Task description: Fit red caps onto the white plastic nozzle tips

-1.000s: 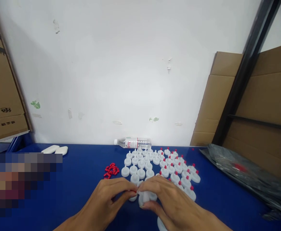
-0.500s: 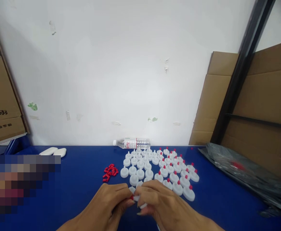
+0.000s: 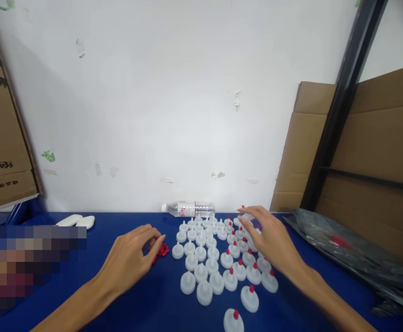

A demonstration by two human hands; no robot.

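Observation:
My left hand is over a small pile of red caps, its fingers curved and a gap showing between thumb and forefinger; nothing shows in it. The fingertips partly cover the pile. My right hand is at the back right of the group, thumb and forefinger around a white nozzle lid with a red tip. Several bare white nozzle lids stand in rows between the hands. To their right are several white lids with red caps on their nozzles, some hidden by my right hand.
A clear plastic bottle lies against the wall. Two white oval objects are at the back left. Dark plastic sheeting covers the right side of the blue table. Cardboard leans at the right. A blurred patch hides the lower left.
My hands have parted from the front middle. The left went left to the red caps; the right went back and right with a red-tipped lid. The front lids are now uncovered.

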